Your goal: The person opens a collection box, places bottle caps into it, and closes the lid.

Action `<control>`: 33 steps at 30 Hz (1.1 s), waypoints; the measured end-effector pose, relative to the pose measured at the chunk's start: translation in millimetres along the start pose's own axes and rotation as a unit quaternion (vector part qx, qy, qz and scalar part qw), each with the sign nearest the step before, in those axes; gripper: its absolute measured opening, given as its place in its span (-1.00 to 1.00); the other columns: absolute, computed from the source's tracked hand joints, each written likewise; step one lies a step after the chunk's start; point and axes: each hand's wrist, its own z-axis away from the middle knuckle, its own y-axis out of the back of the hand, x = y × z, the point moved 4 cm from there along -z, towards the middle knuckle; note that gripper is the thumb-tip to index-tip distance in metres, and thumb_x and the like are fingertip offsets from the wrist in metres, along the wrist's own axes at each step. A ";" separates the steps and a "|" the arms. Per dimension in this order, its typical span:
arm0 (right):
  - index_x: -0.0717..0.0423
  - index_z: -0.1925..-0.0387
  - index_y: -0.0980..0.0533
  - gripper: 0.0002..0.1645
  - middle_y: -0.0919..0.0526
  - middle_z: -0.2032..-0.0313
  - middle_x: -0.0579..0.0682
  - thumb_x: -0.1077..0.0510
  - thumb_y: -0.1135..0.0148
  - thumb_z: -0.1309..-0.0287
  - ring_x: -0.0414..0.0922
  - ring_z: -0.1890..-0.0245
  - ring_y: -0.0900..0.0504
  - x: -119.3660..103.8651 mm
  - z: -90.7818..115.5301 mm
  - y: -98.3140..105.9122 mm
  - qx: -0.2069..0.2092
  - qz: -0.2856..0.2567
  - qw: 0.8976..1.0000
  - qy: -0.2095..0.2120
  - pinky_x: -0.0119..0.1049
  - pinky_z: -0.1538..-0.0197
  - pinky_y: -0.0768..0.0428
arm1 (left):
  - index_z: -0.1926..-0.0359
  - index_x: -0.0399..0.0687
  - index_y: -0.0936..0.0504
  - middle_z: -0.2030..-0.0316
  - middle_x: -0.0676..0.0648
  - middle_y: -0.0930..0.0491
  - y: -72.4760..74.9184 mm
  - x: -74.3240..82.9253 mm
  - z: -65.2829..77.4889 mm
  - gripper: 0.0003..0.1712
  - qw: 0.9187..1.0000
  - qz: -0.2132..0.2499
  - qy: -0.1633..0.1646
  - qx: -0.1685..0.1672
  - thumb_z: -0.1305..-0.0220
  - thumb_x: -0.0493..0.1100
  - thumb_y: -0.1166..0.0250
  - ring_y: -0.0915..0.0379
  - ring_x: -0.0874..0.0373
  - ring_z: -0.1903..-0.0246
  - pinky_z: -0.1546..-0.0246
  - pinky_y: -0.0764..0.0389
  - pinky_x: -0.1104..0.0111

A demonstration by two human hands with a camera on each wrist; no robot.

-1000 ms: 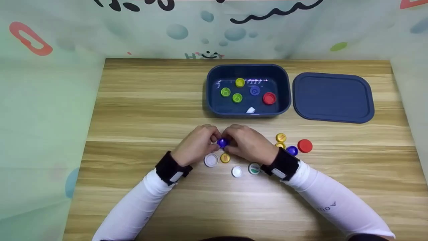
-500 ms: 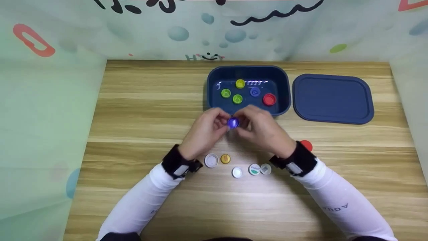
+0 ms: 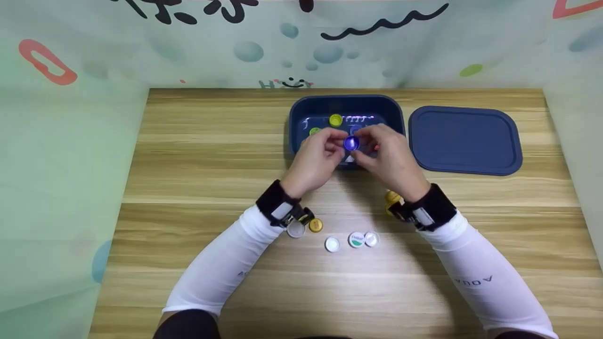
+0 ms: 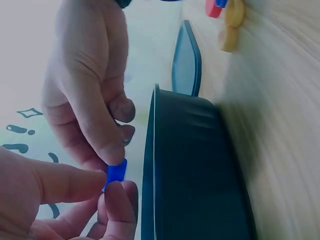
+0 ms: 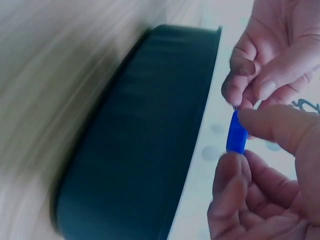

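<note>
A blue bottle cap [image 3: 351, 143] is held up over the dark blue box [image 3: 296, 106], its hollow side facing the head camera. My left hand [image 3: 316, 162] pinches it from the left, and my right hand [image 3: 392, 157] pinches the opposite edge. In the left wrist view the blue cap [image 4: 116, 171] stands on edge between both hands' fingertips, beyond the box wall [image 4: 195, 165]. Inside the box lie a yellow cap [image 3: 335, 120], a green cap [image 3: 314, 131] and a small white piece [image 3: 349, 159]; the hands cover much of the rest.
Right of the box lies its flat blue lid [image 3: 466, 141]. On the wooden table in front are a yellow cap [image 3: 316, 225], several white caps including one with a green print [image 3: 356, 239], and yellow caps [image 3: 392, 197] partly behind the right wrist.
Both hands have lifted the blue cap from the table in front and carried it forward and right, over the box. The caps left on the table have stayed in place.
</note>
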 end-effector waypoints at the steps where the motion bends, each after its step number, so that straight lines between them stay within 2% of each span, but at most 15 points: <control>1: 0.25 -0.02 -0.62 -0.65 -0.62 0.21 0.08 0.21 -0.41 -0.22 -0.09 0.25 -0.60 2.5 -1.4 0.6 0.005 0.006 1.000 -0.005 -0.22 0.16 -0.62 | -0.21 -0.28 -0.53 0.00 -0.13 -0.62 -1.3 0.0 -2.7 -0.61 1.000 0.008 -0.001 0.000 -0.39 -0.41 -0.24 -0.61 0.16 0.06 0.00 -0.59 0.50; 7: 0.26 -0.14 -0.59 -0.57 -0.68 0.18 0.11 0.23 -0.33 -0.25 0.02 0.16 -0.58 15.6 -5.6 2.2 0.007 0.022 0.999 -0.047 -0.13 0.09 -0.58 | -0.21 -0.26 -0.48 -0.09 -0.19 -0.60 -7.4 -3.0 -13.2 -0.60 1.000 0.024 0.016 -0.007 -0.39 -0.43 -0.20 -0.60 0.12 -0.07 -0.07 -0.57 0.48; 11: 0.25 -0.23 -0.53 -0.50 -0.71 0.07 0.15 0.22 -0.27 -0.28 0.09 0.08 -0.55 20.1 -4.9 2.7 0.001 0.032 0.998 -0.059 -0.06 0.04 -0.50 | -0.27 -0.21 -0.45 -0.25 -0.19 -0.52 -6.4 -4.2 -13.0 -0.56 1.000 0.005 0.020 -0.003 -0.40 -0.42 -0.18 -0.54 0.01 -0.18 -0.12 -0.56 0.43; 14: 0.24 -0.24 -0.52 -0.51 -0.72 0.02 0.16 0.23 -0.23 -0.29 0.13 0.05 -0.55 19.3 -3.0 4.1 0.008 0.032 0.998 -0.051 -0.02 0.03 -0.48 | -0.30 -0.18 -0.43 -0.30 -0.14 -0.47 -2.6 -2.7 -9.0 -0.54 1.000 -0.012 0.013 0.005 -0.42 -0.41 -0.18 -0.53 -0.02 -0.19 -0.13 -0.56 0.42; 21: 0.22 -0.17 -0.59 -0.58 -0.72 0.02 0.11 0.24 -0.28 -0.28 0.05 0.04 -0.57 4.5 7.4 5.8 0.018 0.022 1.000 -0.011 -0.07 -0.03 -0.54 | -0.24 -0.15 -0.49 -0.17 -0.06 -0.51 10.7 3.4 9.1 -0.57 0.998 -0.041 -0.030 0.033 -0.38 -0.41 -0.22 -0.53 0.15 -0.06 -0.02 -0.57 0.46; 28: 0.22 -0.06 -0.63 -0.62 -0.72 0.07 0.09 0.23 -0.40 -0.20 0.02 0.06 -0.60 -20.0 22.2 -5.7 0.011 0.024 0.997 0.071 -0.04 -0.04 -0.47 | -0.16 -0.20 -0.54 -0.07 -0.11 -0.56 21.6 -1.1 33.6 -0.62 0.997 -0.050 -0.050 0.032 -0.34 -0.41 -0.27 -0.53 0.09 0.00 0.05 -0.59 0.41; 33: 0.21 -0.01 -0.65 -0.64 -0.73 0.12 0.05 0.22 -0.43 -0.16 -0.02 0.11 -0.59 -34.3 32.2 -23.6 -0.023 0.022 0.993 0.112 -0.10 0.01 -0.46 | -0.12 -0.20 -0.55 0.00 -0.13 -0.55 27.3 -11.1 53.8 -0.64 0.996 -0.064 -0.049 0.023 -0.31 -0.39 -0.31 -0.53 0.05 0.06 0.07 -0.62 0.34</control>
